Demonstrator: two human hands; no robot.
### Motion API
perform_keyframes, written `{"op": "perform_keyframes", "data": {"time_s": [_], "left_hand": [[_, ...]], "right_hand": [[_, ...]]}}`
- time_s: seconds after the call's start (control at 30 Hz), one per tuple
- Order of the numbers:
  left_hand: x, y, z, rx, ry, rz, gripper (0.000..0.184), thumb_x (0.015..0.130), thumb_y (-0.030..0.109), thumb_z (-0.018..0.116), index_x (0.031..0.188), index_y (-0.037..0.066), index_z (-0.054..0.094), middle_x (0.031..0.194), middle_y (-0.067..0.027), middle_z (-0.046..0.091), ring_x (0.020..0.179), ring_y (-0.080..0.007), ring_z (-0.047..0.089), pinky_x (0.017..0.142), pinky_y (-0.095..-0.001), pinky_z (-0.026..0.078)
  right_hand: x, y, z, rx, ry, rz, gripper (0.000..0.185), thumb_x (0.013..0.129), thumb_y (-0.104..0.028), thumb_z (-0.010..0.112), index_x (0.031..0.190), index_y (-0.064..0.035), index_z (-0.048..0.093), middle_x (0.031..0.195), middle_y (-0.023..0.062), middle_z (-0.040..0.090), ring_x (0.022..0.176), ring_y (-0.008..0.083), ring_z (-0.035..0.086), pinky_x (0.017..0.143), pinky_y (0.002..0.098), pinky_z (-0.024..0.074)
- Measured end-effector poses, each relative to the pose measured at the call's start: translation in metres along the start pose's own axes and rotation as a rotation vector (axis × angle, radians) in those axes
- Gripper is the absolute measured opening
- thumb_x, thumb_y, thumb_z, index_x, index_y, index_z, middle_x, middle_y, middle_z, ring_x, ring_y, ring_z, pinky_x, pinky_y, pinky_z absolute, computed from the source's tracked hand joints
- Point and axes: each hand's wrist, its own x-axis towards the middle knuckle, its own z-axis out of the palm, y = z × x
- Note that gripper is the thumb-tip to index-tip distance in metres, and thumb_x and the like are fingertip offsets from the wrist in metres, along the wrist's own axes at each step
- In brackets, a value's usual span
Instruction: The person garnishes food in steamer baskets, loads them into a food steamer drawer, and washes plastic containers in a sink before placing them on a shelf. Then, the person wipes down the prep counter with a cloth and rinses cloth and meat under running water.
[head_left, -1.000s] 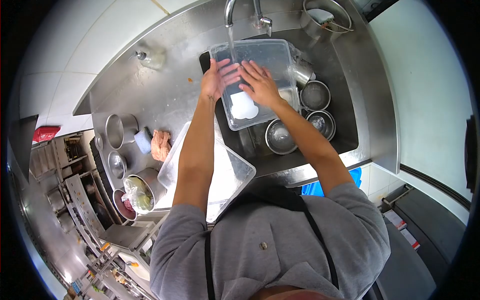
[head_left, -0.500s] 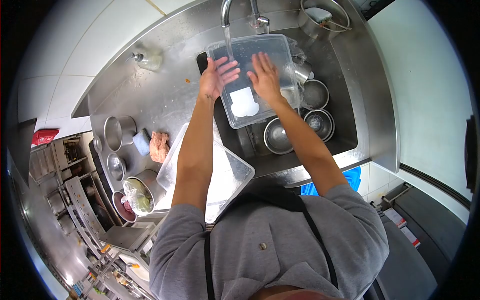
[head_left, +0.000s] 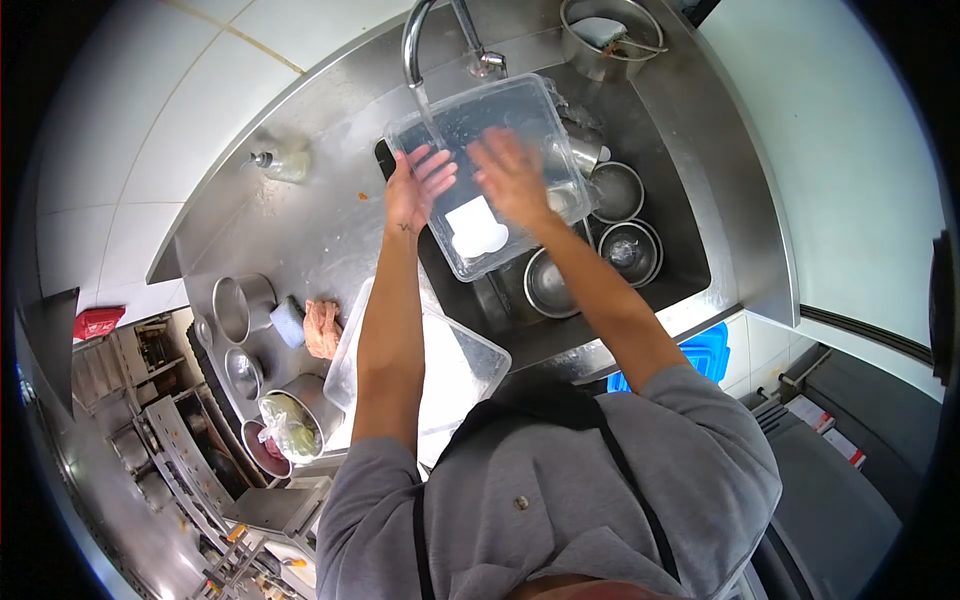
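Observation:
A clear plastic container (head_left: 545,120) with a white label (head_left: 475,228) is propped at a slant over the sink, under the running faucet (head_left: 412,50). My left hand (head_left: 415,190) is by its left side, palm up with the fingers spread; whether it touches the plastic is unclear. Over the middle of the container is my right hand (head_left: 512,180), blurred by motion, its fingers stretched out and holding nothing visible. Below and beside the container, metal bowls (head_left: 552,285) lie in the dark sink (head_left: 685,255).
On the steel counter left of the sink are a pump bottle (head_left: 285,163), a metal pot (head_left: 240,308), a blue sponge (head_left: 288,322) and a crumpled orange cloth (head_left: 322,330). Another clear plastic tray (head_left: 487,362) lies near my body. A pot (head_left: 610,62) stands behind the sink.
My right hand has shifted slightly down over the container and is now blurred. The container appears tilted a little more to the left. The whole view has shifted, as the camera turned.

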Motion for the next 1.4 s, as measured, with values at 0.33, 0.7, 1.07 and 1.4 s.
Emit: {"op": "perform_keyframes", "data": {"time_s": [0.33,0.7,1.07,1.4], "left_hand": [[-0.02,-0.025,-0.011,0.435,0.191,-0.061,0.051,0.094,0.042,0.056,0.122,0.0,0.05,0.101,-0.0147,0.066,0.084,-0.0214,0.065,0.073,-0.032,0.054],[-0.139,-0.012,0.038,0.123,-0.193,0.128,0.094,0.09,0.069,0.034,0.15,0.003,0.005,0.156,-0.0183,0.011,0.145,-0.032,0.005,0.116,-0.0463,0.015],[-0.316,0.078,-0.044,-0.68,0.036,0.671,0.055,0.096,0.037,0.049,0.135,0.001,0.037,0.131,-0.0196,0.048,0.123,-0.0368,0.047,0.103,-0.0531,0.037],[-0.299,0.115,-0.171,-0.122,0.679,0.767,0.041,0.096,0.009,0.047,0.132,-0.008,0.032,0.12,-0.0283,0.052,0.105,-0.0416,0.06,0.089,-0.0497,0.053]], "right_hand": [[-0.068,0.102,-0.047,1.205,-0.094,0.973,0.023,0.097,-0.023,0.053,0.104,-0.003,0.061,0.069,0.0011,0.056,0.06,0.0082,0.051,0.053,0.0239,0.0412],[-0.142,0.057,-0.171,1.099,0.083,0.672,0.012,0.089,-0.006,0.06,0.101,-0.0042,0.058,0.113,0.0119,0.06,0.108,0.0192,0.053,0.099,0.0336,0.0375],[-0.016,-0.149,-0.13,0.906,0.046,-0.472,0.029,0.072,0.005,0.061,0.098,-0.0073,0.065,0.105,0.0103,0.07,0.118,0.0356,0.054,0.103,0.0468,0.0334],[0.007,-0.24,-0.023,0.576,-0.247,-0.345,0.062,0.077,0.005,0.057,0.136,-0.0103,0.046,0.135,0.0208,0.04,0.124,0.0406,0.04,0.102,0.0494,0.0363]]}}
